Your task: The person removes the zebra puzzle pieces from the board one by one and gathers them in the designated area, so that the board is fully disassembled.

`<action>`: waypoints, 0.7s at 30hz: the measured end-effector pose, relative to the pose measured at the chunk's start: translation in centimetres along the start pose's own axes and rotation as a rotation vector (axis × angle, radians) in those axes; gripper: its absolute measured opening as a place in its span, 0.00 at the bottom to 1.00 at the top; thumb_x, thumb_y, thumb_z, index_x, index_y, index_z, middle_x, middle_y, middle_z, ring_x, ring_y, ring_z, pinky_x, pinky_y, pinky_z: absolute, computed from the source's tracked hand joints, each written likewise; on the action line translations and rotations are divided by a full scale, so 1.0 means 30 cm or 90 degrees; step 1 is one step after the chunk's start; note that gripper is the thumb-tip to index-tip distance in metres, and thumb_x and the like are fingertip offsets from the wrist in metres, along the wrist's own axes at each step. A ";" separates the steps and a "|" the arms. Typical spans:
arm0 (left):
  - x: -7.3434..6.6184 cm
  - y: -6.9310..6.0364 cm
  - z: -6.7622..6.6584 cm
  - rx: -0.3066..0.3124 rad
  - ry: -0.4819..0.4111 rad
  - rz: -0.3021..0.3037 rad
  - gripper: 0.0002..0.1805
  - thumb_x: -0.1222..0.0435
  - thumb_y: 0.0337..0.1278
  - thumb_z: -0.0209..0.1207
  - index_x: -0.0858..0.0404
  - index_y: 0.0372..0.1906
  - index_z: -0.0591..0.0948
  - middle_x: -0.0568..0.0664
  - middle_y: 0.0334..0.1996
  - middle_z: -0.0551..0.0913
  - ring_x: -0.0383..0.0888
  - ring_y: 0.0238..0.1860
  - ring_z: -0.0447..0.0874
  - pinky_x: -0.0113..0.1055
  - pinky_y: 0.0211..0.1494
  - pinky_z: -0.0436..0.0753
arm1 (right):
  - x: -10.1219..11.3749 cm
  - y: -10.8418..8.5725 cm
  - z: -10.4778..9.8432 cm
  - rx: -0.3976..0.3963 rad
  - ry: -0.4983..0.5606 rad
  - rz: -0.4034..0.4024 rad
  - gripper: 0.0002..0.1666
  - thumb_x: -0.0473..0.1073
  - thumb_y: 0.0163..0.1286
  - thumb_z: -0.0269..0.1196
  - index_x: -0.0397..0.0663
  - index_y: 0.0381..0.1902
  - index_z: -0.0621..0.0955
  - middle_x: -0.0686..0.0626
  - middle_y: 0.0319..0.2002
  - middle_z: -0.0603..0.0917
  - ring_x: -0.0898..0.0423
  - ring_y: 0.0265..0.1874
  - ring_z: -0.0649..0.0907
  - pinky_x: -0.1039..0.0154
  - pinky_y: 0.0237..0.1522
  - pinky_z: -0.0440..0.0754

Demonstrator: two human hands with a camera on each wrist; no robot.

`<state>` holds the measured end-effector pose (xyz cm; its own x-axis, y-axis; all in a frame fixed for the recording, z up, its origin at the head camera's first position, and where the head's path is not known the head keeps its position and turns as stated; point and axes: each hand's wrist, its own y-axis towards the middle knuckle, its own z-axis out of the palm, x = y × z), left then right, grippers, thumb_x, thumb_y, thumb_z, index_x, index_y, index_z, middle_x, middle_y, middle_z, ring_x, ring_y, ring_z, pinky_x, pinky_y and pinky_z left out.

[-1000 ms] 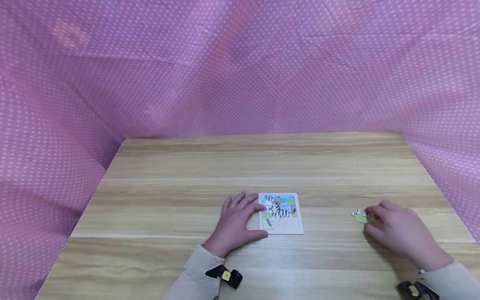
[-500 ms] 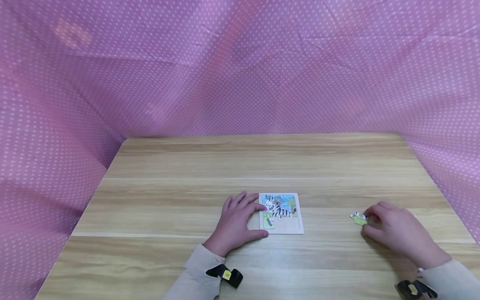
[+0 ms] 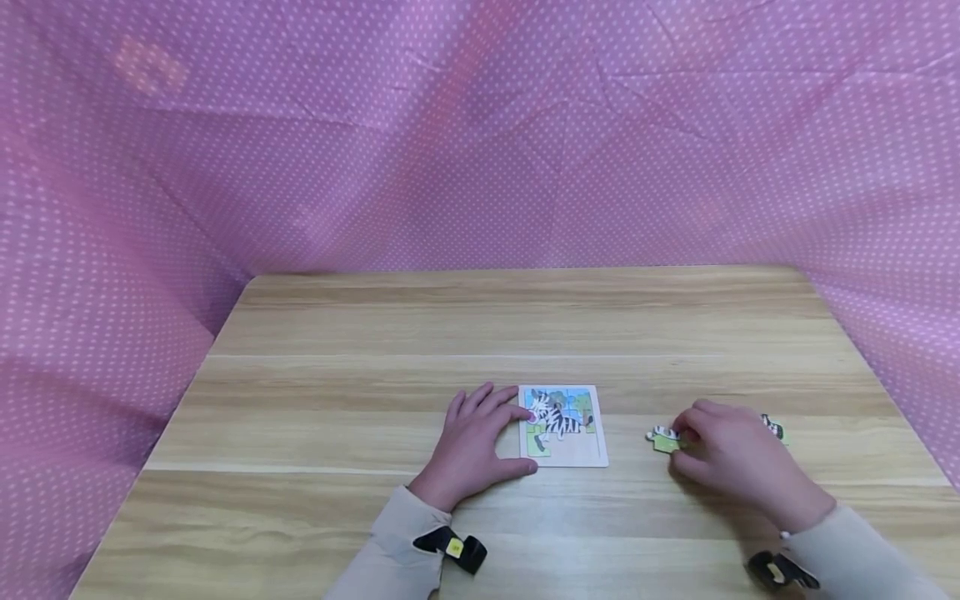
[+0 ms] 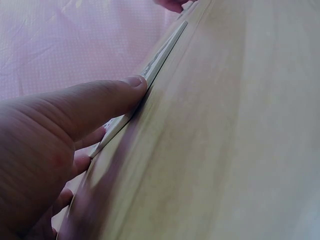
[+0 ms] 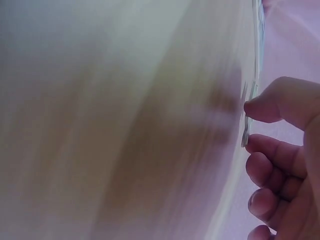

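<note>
A square puzzle board with a zebra picture lies flat on the table; pieces fill its upper part and lower left, and bare board shows at lower right. My left hand rests at its left side, index fingertip on the picture and thumb touching the near edge. Right of the board, my right hand pinches a green and white puzzle piece between thumb and forefinger, its other fingers curled. The piece's right end is hidden by the fingers. Another puzzle piece lies partly hidden behind the right hand.
Both hands work over a light wooden table. A pink dotted cloth hangs behind the table and along its sides. Each wrist wears a black strap.
My right hand has moved left toward the board with the puzzle piece, uncovering another piece behind it. My left hand and the board stay nearly still.
</note>
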<state>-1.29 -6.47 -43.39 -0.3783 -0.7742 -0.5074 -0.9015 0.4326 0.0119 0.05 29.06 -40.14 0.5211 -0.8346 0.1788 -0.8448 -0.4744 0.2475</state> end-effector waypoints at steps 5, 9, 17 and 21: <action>0.001 0.002 -0.011 0.002 -0.002 0.002 0.34 0.38 0.45 0.71 0.43 0.60 0.80 0.42 0.74 0.67 0.54 0.77 0.53 0.61 0.76 0.45 | 0.069 0.050 0.008 0.034 0.004 -0.010 0.14 0.47 0.48 0.74 0.51 0.33 0.85 0.61 0.27 0.78 0.65 0.24 0.74 0.61 0.30 0.79; 0.003 0.003 -0.017 0.005 -0.004 0.002 0.34 0.39 0.45 0.71 0.44 0.60 0.80 0.42 0.74 0.67 0.54 0.77 0.53 0.61 0.76 0.45 | 0.124 0.086 0.016 0.066 0.003 -0.009 0.14 0.48 0.50 0.74 0.52 0.35 0.86 0.60 0.29 0.80 0.62 0.28 0.77 0.56 0.36 0.80; 0.015 0.007 -0.024 0.013 0.002 0.002 0.34 0.38 0.45 0.71 0.42 0.60 0.80 0.41 0.74 0.66 0.53 0.78 0.52 0.60 0.76 0.44 | 0.210 0.141 0.040 0.079 0.020 -0.023 0.15 0.50 0.51 0.74 0.53 0.36 0.85 0.60 0.32 0.81 0.62 0.30 0.78 0.55 0.40 0.80; 0.017 0.010 -0.030 0.016 0.001 0.005 0.34 0.38 0.45 0.71 0.43 0.60 0.80 0.42 0.74 0.66 0.53 0.78 0.52 0.61 0.76 0.44 | 0.243 0.167 0.049 0.097 0.026 -0.018 0.15 0.51 0.52 0.73 0.53 0.36 0.86 0.61 0.31 0.79 0.63 0.29 0.76 0.56 0.40 0.78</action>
<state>-1.92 -7.16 -42.85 -0.3851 -0.7718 -0.5060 -0.8933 0.4493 -0.0055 -0.55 20.20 -38.98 0.5471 -0.8095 0.2132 -0.8366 -0.5373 0.1066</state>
